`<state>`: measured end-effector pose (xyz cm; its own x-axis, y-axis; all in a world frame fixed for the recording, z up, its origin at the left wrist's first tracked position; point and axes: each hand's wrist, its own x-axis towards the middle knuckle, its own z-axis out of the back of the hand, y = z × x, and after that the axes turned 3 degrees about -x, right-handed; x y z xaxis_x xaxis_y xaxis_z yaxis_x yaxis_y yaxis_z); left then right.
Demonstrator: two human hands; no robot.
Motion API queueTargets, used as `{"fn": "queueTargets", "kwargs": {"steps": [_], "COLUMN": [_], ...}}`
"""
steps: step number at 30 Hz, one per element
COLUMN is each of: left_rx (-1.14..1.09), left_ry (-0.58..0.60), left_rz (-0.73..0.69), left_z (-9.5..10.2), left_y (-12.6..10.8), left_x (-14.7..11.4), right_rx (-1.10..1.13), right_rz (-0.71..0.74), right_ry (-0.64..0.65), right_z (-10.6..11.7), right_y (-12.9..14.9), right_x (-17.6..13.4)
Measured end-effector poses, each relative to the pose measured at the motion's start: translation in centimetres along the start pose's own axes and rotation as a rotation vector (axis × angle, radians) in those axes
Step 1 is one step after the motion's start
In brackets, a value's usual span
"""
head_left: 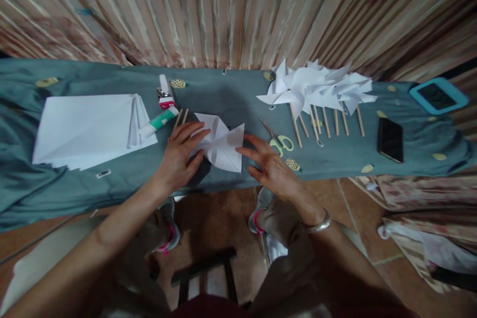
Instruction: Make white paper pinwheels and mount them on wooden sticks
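A white paper pinwheel [222, 148] lies on the cloth between my hands, its blades folded in toward the middle. My left hand [181, 151] rests on its left side with fingers stretched out over the paper. At its right edge, my right hand [270, 161] has its fingers apart, the tips at or very near a blade. Two wooden sticks [182, 117] show just beyond my left hand, their lower ends hidden by it. Scissors with light green handles [276, 139] lie right of the pinwheel, beyond my right hand.
At left is a stack of white paper [87, 126], with a green-and-white glue stick [160, 121] by its edge. Behind that stands a small box of metal pins [164, 93]. Several finished pinwheels [316, 87] on sticks lie at right, then a phone [390, 140] and a blue-framed tablet [437, 95].
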<state>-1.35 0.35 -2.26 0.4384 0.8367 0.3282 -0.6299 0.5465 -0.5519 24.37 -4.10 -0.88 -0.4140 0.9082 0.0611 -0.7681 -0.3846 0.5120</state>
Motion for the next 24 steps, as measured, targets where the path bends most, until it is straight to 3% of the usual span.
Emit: {"fn": "queueTargets", "kwargs": {"steps": [12, 24], "left_rx": [0.058, 0.075], "left_ry": [0.04, 0.111], "left_rz": [0.006, 0.004], "left_z": [0.0, 0.1], "left_y": [-0.3, -0.4], "left_x": [-0.4, -0.1], "right_rx": [0.122, 0.286], "right_rz": [0.052, 0.041], "right_ry": [-0.031, -0.159], "right_z": [-1.0, -1.5], "right_y": [-0.2, 0.5], "right_x": [1.7, 4.4]}}
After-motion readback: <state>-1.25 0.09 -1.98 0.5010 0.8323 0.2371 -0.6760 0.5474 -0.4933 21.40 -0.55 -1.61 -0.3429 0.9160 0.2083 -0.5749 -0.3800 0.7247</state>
